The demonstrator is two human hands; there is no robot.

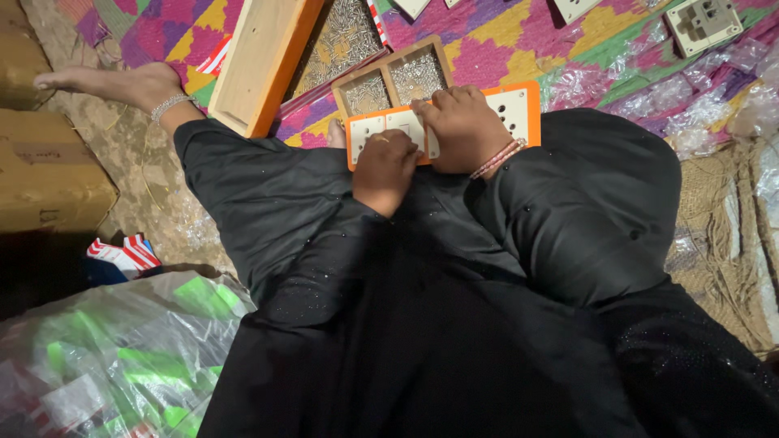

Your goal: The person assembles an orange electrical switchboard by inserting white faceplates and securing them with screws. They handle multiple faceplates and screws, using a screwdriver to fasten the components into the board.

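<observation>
- Head view: the person sits on the floor in black clothing, and an orange switch board panel [454, 113] with white socket plates rests across the lap.
- The left hand [386, 169] presses down on the panel's left part, fingers curled into a loose fist; whether they pinch something small cannot be told.
- The right hand [464, 130], a pink bangle at its wrist, lies flat over the panel's middle, fingers clasping its upper edge.
- Just beyond the panel sits a two-compartment wooden tray [388, 77] of screws on a colourful woven mat [503, 40].
- A bare foot [122, 83] stretches leftward near cardboard boxes [45, 166].
</observation>
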